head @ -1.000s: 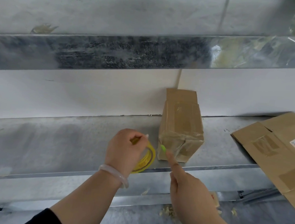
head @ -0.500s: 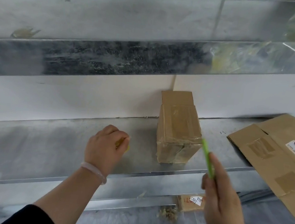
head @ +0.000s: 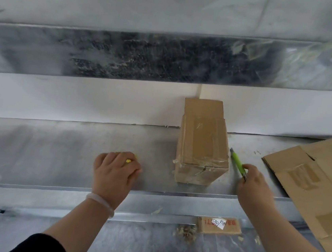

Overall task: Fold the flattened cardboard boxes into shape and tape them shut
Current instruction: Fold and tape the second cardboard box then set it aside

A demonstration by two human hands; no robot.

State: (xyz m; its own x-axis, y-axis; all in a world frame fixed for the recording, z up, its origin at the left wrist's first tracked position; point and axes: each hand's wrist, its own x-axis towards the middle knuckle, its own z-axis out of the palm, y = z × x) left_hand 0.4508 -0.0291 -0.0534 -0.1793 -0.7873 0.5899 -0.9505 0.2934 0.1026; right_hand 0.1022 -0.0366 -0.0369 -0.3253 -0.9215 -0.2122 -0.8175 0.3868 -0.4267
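On the counter (head: 54, 154), the left hand (head: 114, 169) curls over a mostly hidden yellow tape roll (head: 129, 160). The right hand (head: 255, 185) pinches a green cutter (head: 237, 161). Between the 2 hands, 1 taped box (head: 201, 148) stands upright against the wall (head: 101, 102). Flattened cardboard (head: 309, 183) lies to its right.

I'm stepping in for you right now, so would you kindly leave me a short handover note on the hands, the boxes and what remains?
Left hand: fingers curled over the yellow tape roll on the metal shelf.
Right hand: holds the green cutter just right of the small box.
Done: the small box stands folded and taped between the hands.
To do: the flattened cardboard at the shelf's right end lies flat, to be shaped and taped.
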